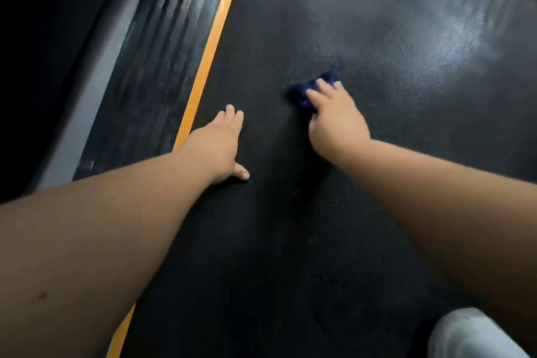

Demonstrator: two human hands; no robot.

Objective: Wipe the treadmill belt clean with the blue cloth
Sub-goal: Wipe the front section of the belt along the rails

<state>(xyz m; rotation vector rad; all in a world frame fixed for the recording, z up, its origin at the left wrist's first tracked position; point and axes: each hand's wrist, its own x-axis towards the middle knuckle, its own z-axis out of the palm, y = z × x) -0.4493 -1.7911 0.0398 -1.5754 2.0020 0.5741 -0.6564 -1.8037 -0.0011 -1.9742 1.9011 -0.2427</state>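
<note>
The black textured treadmill belt [348,23] fills most of the view. A bunched dark blue cloth [312,87] lies on its middle, and my right hand [334,119] presses it down with the fingers laid over it; most of the cloth is hidden under the hand. My left hand [216,145] rests flat on the belt to the left, fingers straight and thumb spread, close to the belt's left edge. It holds nothing.
An orange stripe [212,46] runs along the belt's left edge, with a ribbed black side rail [154,67] and a grey frame strip [96,87] beyond it. A pale grey trouser knee [470,334] shows at the bottom right. Light glares on the belt's upper right.
</note>
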